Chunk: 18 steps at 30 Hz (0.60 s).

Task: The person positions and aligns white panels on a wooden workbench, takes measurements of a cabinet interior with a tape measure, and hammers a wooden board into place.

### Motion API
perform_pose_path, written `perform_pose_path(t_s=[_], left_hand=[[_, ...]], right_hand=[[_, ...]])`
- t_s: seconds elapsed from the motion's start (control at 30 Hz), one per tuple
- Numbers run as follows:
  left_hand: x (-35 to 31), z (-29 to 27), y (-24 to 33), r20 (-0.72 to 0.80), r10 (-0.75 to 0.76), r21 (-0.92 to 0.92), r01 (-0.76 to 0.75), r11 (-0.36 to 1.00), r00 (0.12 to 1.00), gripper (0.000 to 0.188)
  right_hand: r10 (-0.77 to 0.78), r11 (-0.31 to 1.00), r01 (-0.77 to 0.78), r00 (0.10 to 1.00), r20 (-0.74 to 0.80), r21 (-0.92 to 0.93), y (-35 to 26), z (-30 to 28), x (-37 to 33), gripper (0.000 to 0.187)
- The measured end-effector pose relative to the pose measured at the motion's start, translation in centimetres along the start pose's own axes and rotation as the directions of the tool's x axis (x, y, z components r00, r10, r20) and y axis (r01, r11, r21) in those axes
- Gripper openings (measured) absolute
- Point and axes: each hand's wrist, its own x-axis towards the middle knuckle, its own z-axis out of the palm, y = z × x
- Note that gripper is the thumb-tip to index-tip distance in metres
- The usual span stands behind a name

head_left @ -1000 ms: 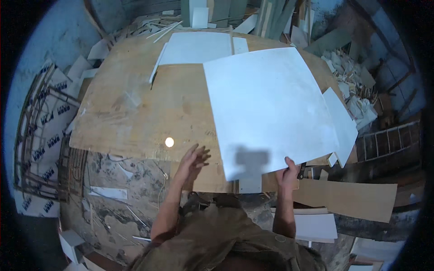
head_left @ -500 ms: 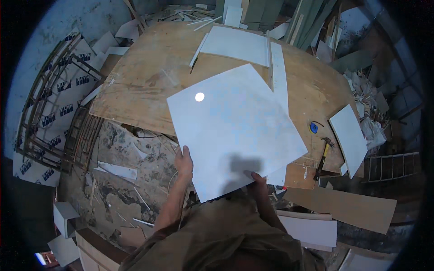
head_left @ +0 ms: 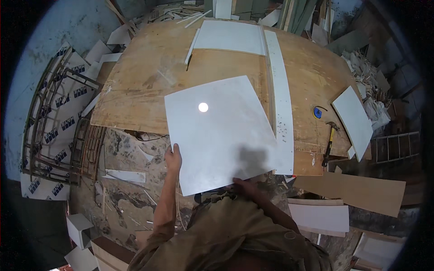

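Evidently both hands are on one thing, a large square white panel (head_left: 217,140). The left hand (head_left: 173,158) grips its left edge, thumb and fingers closed on the rim, with some of the fingers hidden. The right hand (head_left: 244,187), lower and darker, is closed on the near edge toward the right corner, most of its fingers out of sight under the panel. Between the two grips the panel slants away from the body and reaches out over the near side of a plywood table (head_left: 140,86); whether its far part touches the wood, I cannot tell. A round bright spot (light on the surface, it seems) shows beyond the left grip, and a dark shadow falls just beyond the right one.

Right of the right hand, a long white strip (head_left: 282,108) runs away along the table. Farther right of that grip lie a blue tape measure (head_left: 317,112) and, nearer, a hammer (head_left: 330,143), with a white offcut (head_left: 355,122) past them. Straight ahead, well beyond both hands, lies another white board (head_left: 230,37).
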Motion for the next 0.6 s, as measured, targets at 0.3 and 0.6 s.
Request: perform_pose_path(t_s=[0.3, 0.6], left_hand=[[4.9, 2.7, -0.9, 0.118, 0.114, 0.191, -0.135, 0.972, 0.986, 0.036], [12.1, 2.5, -0.9, 0.157, 0.280, 0.402, -0.320, 0.858, 0.947, 0.048]], right_hand=[[0.026, 0.986, -0.018, 0.998, 0.051, -0.163, 2.3, -1.2, 4.0, 0.055], [0.007, 0.998, -0.017, 0.986, 0.164, 0.062, 1.8, 0.5, 5.9, 0.047]])
